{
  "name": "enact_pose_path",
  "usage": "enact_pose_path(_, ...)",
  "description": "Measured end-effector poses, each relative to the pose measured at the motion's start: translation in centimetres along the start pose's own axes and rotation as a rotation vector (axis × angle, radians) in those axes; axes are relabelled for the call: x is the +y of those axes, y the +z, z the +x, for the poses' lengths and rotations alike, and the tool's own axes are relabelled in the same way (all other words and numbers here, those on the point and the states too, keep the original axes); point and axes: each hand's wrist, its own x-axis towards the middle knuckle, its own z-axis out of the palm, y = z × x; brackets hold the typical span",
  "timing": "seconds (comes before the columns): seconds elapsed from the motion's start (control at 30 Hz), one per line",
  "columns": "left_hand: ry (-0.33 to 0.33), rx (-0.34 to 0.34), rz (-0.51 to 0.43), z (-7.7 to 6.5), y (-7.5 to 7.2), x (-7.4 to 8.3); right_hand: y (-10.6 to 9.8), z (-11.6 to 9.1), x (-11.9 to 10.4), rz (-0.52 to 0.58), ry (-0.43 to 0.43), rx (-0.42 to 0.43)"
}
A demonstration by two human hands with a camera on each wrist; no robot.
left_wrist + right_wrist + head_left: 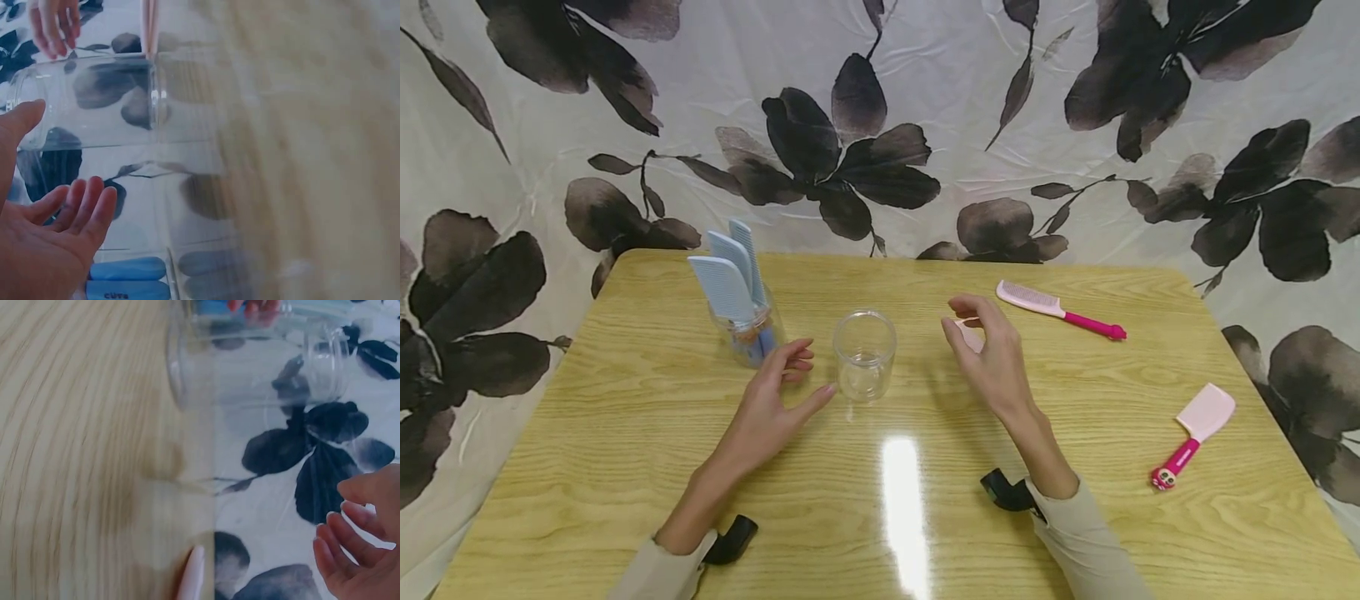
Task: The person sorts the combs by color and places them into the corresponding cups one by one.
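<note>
A clear glass jar [865, 358] stands upright on the table between my hands. My left hand [778, 408] is just left of it, fingers spread and holding nothing, thumb pointing at the glass; whether the thumb touches cannot be told. In the left wrist view the same jar [112, 103] lies beyond the thumb. My right hand [996, 358] hovers to the right of the jar with bent, relaxed fingers and nothing in them, as the right wrist view shows of that hand [362, 544]. Behind its fingers shows a pale pink piece [972, 336], mostly hidden.
Left of my left hand, another glass jar [722, 337] holds several light blue combs [727, 287] standing up. A pink comb [1060, 310] lies at the back right. Another pink comb [1198, 429], wide-headed with a character on its handle, lies at the right. Floral cloth [985, 100] hangs behind.
</note>
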Motion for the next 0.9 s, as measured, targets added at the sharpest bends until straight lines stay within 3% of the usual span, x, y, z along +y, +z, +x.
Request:
enact_pose_path(0.2,-0.028,-0.053,0.011,1.2,0.3,0.3,-0.6,-0.2,1.5,-0.062,0.052,-0.049)
enact_pose_path(0.5,-0.016,-0.152,-0.022,2.8,0.8,1.1,-1.4,-0.2,4.1,-0.127,0.104,-0.107)
enact_pose_path(0.7,-0.043,-0.232,-0.031,4.0,1.1,1.6,-2.0,-0.2,5.2,-0.188,0.187,-0.183)
enact_pose_path(0.9,-0.043,-0.269,-0.017,4.7,1.3,1.8,-2.2,-0.1,5.6,-0.246,0.271,-0.265)
